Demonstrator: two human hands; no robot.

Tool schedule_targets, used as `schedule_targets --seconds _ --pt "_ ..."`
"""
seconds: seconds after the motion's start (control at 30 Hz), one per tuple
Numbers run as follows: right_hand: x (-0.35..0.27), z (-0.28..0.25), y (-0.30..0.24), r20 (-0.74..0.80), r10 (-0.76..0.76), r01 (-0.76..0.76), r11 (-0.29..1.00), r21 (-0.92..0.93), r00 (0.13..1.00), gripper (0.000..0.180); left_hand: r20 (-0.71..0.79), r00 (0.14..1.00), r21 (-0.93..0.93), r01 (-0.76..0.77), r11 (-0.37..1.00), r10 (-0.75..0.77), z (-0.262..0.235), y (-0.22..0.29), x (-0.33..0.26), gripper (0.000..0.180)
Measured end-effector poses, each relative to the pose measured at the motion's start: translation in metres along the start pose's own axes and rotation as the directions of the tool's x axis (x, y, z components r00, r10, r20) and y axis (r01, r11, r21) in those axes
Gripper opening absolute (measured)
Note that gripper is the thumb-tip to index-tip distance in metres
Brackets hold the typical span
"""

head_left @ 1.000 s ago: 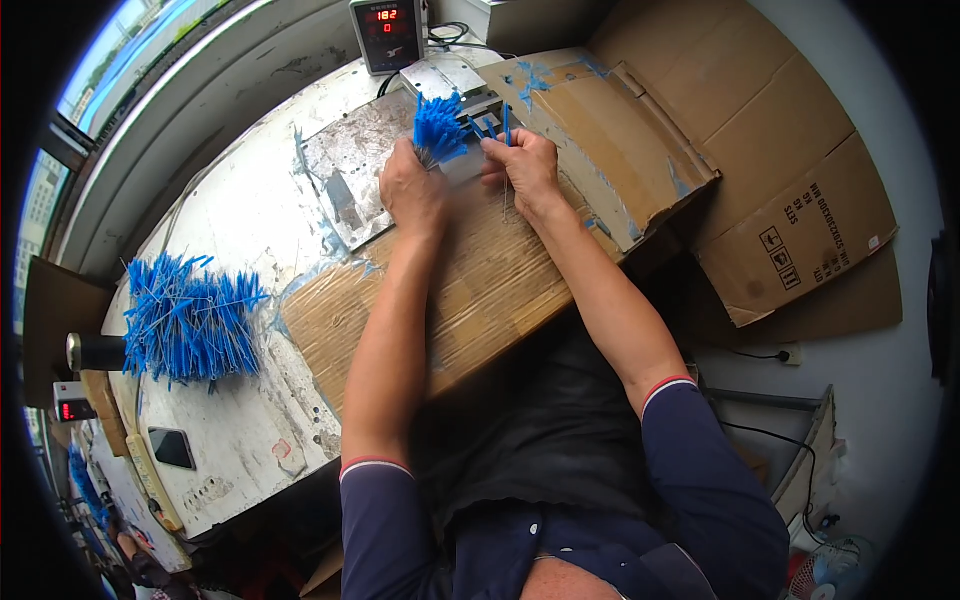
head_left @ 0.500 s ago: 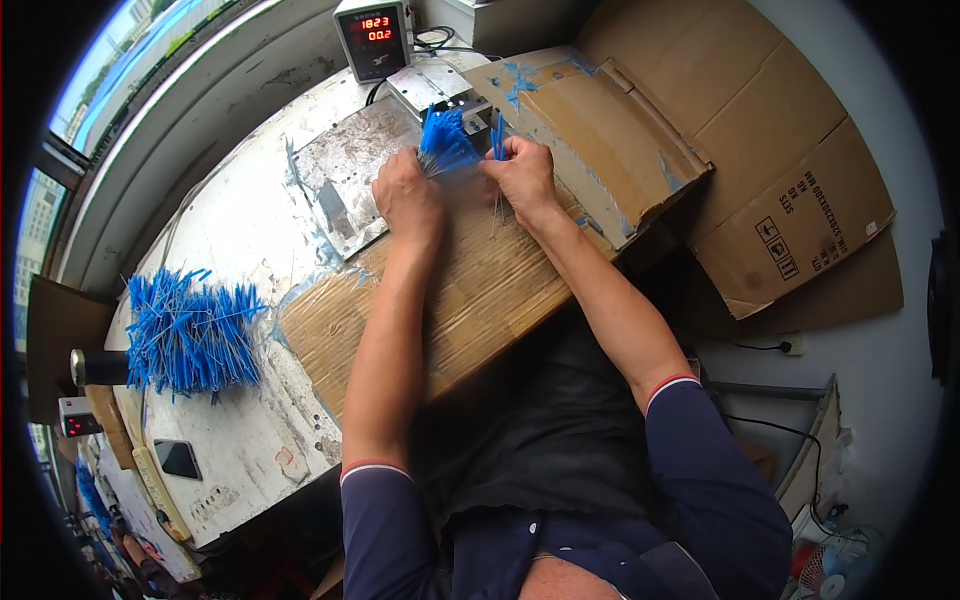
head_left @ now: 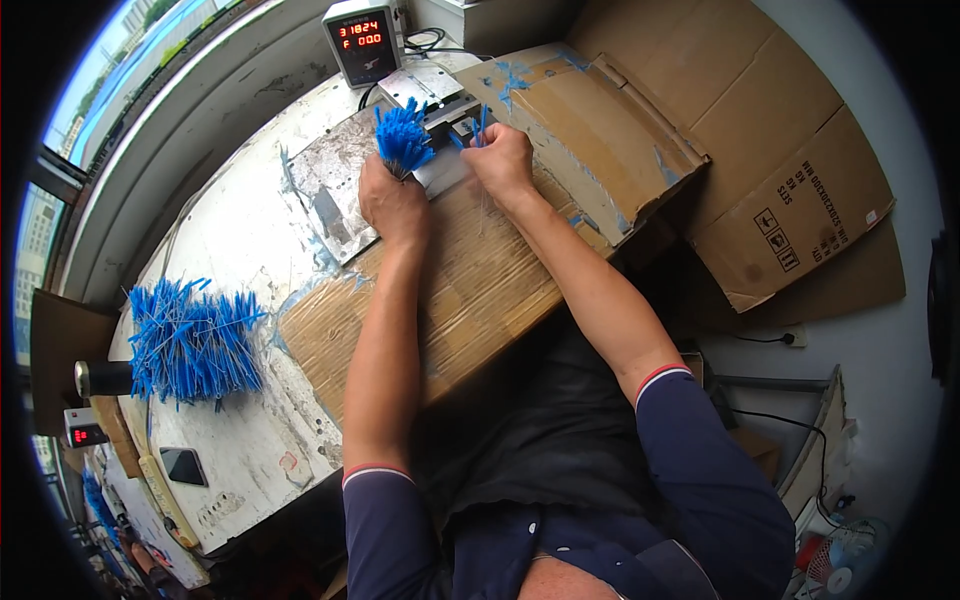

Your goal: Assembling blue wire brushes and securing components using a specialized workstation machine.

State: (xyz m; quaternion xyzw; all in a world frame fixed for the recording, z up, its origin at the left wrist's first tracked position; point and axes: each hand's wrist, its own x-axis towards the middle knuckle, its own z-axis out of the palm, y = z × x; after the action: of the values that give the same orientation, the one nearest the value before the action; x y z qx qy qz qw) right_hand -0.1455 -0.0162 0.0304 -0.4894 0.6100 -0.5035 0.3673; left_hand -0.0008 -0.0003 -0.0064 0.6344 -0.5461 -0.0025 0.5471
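My left hand [head_left: 393, 203] is closed around a thick bundle of thin wires with blue sleeved ends [head_left: 402, 138], the blue ends fanning out above the fist. To its right, my right hand [head_left: 500, 162] pinches a few similar blue-ended wires [head_left: 482, 126], their thin pale tails hanging below the fingers. The right fingertips are close to a small metal fixture [head_left: 466, 128]; whether the wires touch it I cannot tell. A metal plate [head_left: 335, 165] lies under and left of the left hand. Both wrists are above a cardboard-covered work surface [head_left: 470, 290].
A display box with red digits [head_left: 362, 45] stands behind the fixture. A large pile of blue-ended wires [head_left: 195, 340] lies at the left beside a dark cylinder [head_left: 100, 379] and a phone [head_left: 183, 466]. Cardboard flaps [head_left: 610, 130] rise on the right.
My left hand and its bundle have shifted left, away from the right hand. My right hand has moved slightly left and up toward the fixture. The display's digits have changed.
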Motion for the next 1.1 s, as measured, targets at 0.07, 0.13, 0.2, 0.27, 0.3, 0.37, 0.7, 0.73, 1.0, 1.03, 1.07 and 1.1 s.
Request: schedule_targets --seconds 0.07,0.13,0.2,0.27,0.3,0.37,0.7,0.73,1.0,1.03,1.07,1.1 --pt "0.001 0.002 0.001 -0.003 0.02 -0.02 1.0 0.014 1.0 0.01 -0.004 1.0 -0.014 -0.008 1.0 0.008 0.0 -0.001 0.0 0.004" --pt "0.002 0.004 0.003 -0.006 0.04 -0.039 0.999 0.028 0.999 0.01 -0.011 1.0 -0.038 -0.006 0.999 0.006 0.001 -0.002 0.002 0.005" --pt "0.003 0.005 0.005 0.004 0.075 -0.075 0.994 0.084 0.997 0.013 0.0 1.0 -0.013 0.008 1.0 -0.008 0.001 -0.006 0.002 0.007" --pt "0.004 0.005 0.006 0.012 0.067 -0.068 0.99 0.122 0.998 0.01 0.012 1.0 0.009 0.02 1.0 -0.02 0.0 -0.002 0.002 0.013" --pt "0.004 0.004 0.007 0.021 0.058 -0.061 0.985 0.16 0.998 0.009 0.019 1.0 -0.016 0.013 1.0 -0.013 0.0 0.001 0.001 0.008" --pt "0.003 0.002 0.006 0.049 0.086 -0.095 0.966 0.24 0.995 0.009 0.026 1.0 -0.039 0.005 0.999 -0.004 -0.001 0.003 0.0 0.009" --pt "-0.002 -0.016 0.019 0.193 0.06 -0.147 0.864 0.481 0.979 0.017 0.181 0.982 0.138 -0.084 0.987 0.058 -0.003 0.011 -0.003 0.008" --pt "-0.003 -0.017 0.019 0.196 0.061 -0.15 0.864 0.481 0.979 0.017 0.193 0.979 0.14 -0.092 0.986 0.064 -0.004 0.011 -0.003 0.01" --pt "-0.018 -0.026 0.017 0.203 -0.016 -0.041 0.96 0.277 0.979 0.007 0.171 0.974 0.185 -0.183 0.966 0.152 -0.004 0.003 -0.005 0.014" --pt "-0.016 -0.029 0.022 0.199 -0.017 -0.039 0.961 0.275 0.98 0.007 0.176 0.97 0.196 -0.2 0.96 0.166 -0.002 0.006 -0.005 0.015" --pt "-0.013 -0.03 0.028 0.175 -0.05 0.001 0.964 0.267 0.983 0.009 0.176 0.97 0.192 -0.201 0.961 0.168 0.0 0.008 -0.005 0.015" --pt "-0.01 -0.032 0.033 0.152 -0.084 0.042 0.965 0.259 0.985 0.01 0.191 0.967 0.211 -0.208 0.955 0.168 0.001 0.01 -0.005 0.014"
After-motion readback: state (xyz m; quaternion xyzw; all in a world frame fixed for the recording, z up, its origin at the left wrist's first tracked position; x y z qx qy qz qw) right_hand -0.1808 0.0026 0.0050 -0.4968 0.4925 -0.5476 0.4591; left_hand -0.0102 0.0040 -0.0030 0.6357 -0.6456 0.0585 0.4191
